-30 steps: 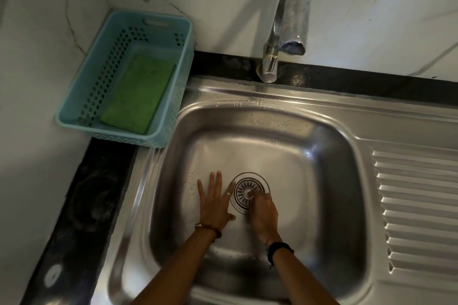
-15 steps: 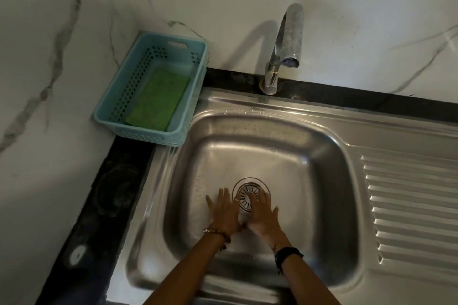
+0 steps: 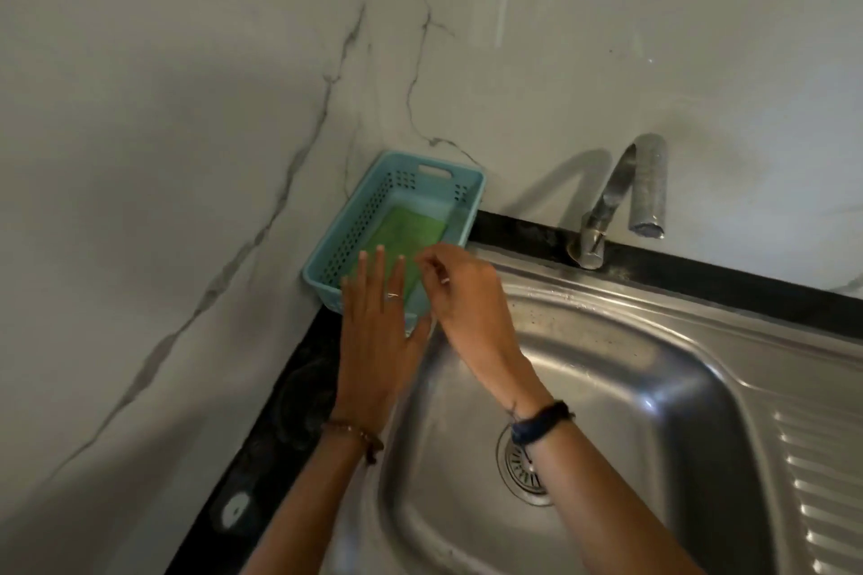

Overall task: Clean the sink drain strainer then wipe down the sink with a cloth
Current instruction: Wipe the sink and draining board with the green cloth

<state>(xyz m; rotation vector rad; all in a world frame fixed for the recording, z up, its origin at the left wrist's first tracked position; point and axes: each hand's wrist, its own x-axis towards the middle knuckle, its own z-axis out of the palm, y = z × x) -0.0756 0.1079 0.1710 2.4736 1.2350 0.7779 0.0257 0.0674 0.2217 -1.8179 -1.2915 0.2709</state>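
A steel sink [image 3: 654,369] fills the lower right, with the round drain strainer [image 3: 518,474] in its floor, partly hidden by my right forearm. A green cloth [image 3: 411,226] lies flat in a light blue basket [image 3: 369,205] at the sink's back left corner. My left hand [image 3: 378,322] hovers flat over the basket's near end, fingers straight and apart, holding nothing. My right hand [image 3: 460,289] is beside it over the basket's near right rim, fingers curled with thumb and forefinger pinched close; whether it grips the cloth is unclear.
A steel tap [image 3: 626,201] stands behind the sink on a black counter strip [image 3: 700,280]. A ribbed drainboard [image 3: 822,481] lies at the right. Marble walls [image 3: 187,154] close the corner behind and left of the basket.
Both hands have left the drain strainer and moved up and left to the basket with the green cloth. The view has tilted up toward the wall corner.
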